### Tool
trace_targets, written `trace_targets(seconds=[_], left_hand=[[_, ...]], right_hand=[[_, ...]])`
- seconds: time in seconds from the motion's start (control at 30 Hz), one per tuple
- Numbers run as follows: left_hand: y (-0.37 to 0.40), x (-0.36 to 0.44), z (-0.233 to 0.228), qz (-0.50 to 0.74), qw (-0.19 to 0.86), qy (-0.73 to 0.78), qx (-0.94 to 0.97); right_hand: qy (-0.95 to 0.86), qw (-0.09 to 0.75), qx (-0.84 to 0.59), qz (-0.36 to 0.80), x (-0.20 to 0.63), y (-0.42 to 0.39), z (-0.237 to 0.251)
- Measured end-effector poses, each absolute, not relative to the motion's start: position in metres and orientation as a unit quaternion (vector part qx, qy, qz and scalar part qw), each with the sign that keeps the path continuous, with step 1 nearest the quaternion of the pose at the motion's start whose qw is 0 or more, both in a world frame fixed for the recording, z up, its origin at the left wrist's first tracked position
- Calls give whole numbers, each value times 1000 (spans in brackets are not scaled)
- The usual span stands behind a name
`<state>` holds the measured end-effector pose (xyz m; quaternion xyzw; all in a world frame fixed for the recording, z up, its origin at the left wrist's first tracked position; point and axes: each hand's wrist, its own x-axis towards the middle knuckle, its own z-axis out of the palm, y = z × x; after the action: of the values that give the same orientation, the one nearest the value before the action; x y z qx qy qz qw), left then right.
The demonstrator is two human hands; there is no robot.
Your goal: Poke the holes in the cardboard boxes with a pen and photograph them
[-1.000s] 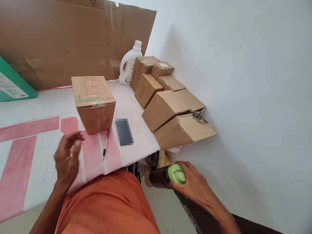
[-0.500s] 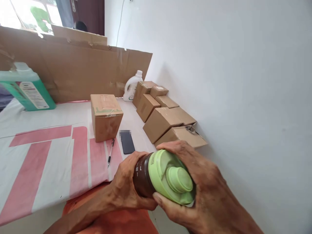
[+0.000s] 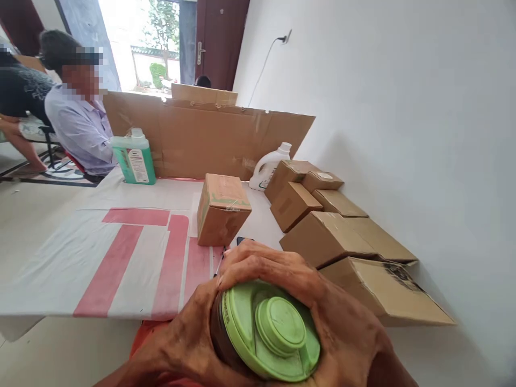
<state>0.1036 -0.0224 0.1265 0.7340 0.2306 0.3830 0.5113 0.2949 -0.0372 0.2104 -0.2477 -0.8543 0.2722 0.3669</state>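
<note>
A dark brown shaker bottle with a light green lid and a round spout cap is held low in front of me, its lid tilted up towards the camera. My left hand is closed round the brown body from the left. Over the lid's far and right side curls my right hand, fingers wrapped round the rim. Just beyond my fingers, a pen and a dark phone lie on the table, both mostly hidden by the hands.
A cardboard box stands mid-table; several more boxes line the wall at right. Behind are a white jug, a green liquid bottle and a cardboard screen. A seated person is at left.
My view has swung left and up, bringing the seated person and doorway into sight. The bottle shows more from above, and my right hand reaches farther over the lid's far side.
</note>
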Motion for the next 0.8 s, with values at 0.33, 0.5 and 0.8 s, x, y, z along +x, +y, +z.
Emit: trace_targets(seconds=[0.33,0.5,0.8], left_hand=[[-40,26,94,486,422,387,660],[-45,-2,91,521,387,450,614],[-59,-35,96,560,390,482,549]], right_hand=[[-912,155,-363,110,228,-13,251],[-943,68,-322,56,176,2,246],[-955,91,-223,175,154,41,268]])
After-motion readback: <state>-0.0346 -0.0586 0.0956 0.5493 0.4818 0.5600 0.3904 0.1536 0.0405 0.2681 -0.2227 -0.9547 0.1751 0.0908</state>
